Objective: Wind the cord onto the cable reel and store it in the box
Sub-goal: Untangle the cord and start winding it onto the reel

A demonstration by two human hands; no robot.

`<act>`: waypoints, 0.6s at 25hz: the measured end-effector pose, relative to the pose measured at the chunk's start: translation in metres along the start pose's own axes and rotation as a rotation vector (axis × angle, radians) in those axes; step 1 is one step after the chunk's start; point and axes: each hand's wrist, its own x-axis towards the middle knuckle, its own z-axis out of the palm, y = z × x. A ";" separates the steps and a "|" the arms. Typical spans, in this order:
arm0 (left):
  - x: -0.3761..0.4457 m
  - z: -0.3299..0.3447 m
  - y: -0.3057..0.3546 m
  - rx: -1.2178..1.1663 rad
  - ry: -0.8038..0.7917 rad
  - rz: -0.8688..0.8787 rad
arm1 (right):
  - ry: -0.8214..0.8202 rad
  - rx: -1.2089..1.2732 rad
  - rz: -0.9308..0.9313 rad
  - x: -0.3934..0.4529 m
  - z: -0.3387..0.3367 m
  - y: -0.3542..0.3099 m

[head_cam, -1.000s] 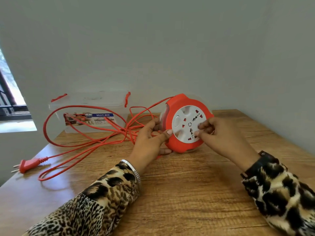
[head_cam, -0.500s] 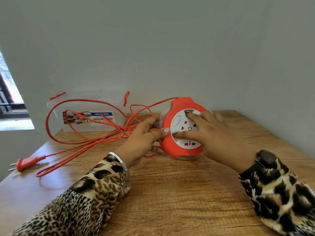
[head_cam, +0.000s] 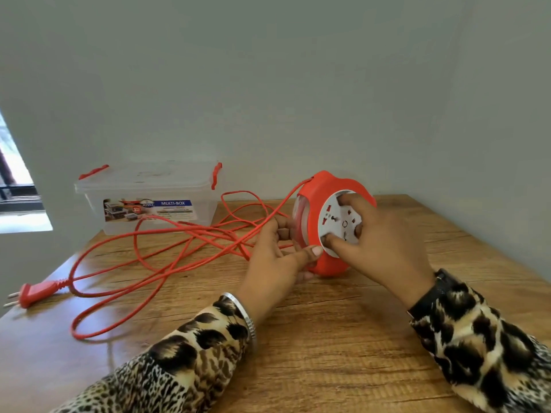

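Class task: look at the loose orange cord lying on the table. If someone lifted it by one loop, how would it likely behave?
The cord would probably sag and trail, since it lies in slack, overlapping loops on the table. It looks thin, so likely light. The crossed strands near the left hand suggest it may snag or tangle, dragging the plug along.

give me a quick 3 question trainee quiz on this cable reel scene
1. True or false: the lid is on the box.
2. Which hand has its fingers on the white socket face? A. left B. right
3. Fill in: the plug lies on the ___.

Key: 1 true. 2 B: the right hand is on the face, while the left hand steadies the reel at its edge. 3 table, with most of the cord loose.
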 end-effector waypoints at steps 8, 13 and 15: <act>-0.002 -0.026 0.021 1.095 -0.108 0.226 | -0.005 0.098 0.133 0.004 -0.004 0.011; -0.005 -0.048 0.033 1.608 -0.156 -0.193 | 0.051 0.035 0.148 0.008 -0.009 0.026; -0.008 -0.052 0.034 1.709 -0.109 -0.322 | 0.039 0.016 0.157 0.008 -0.006 0.030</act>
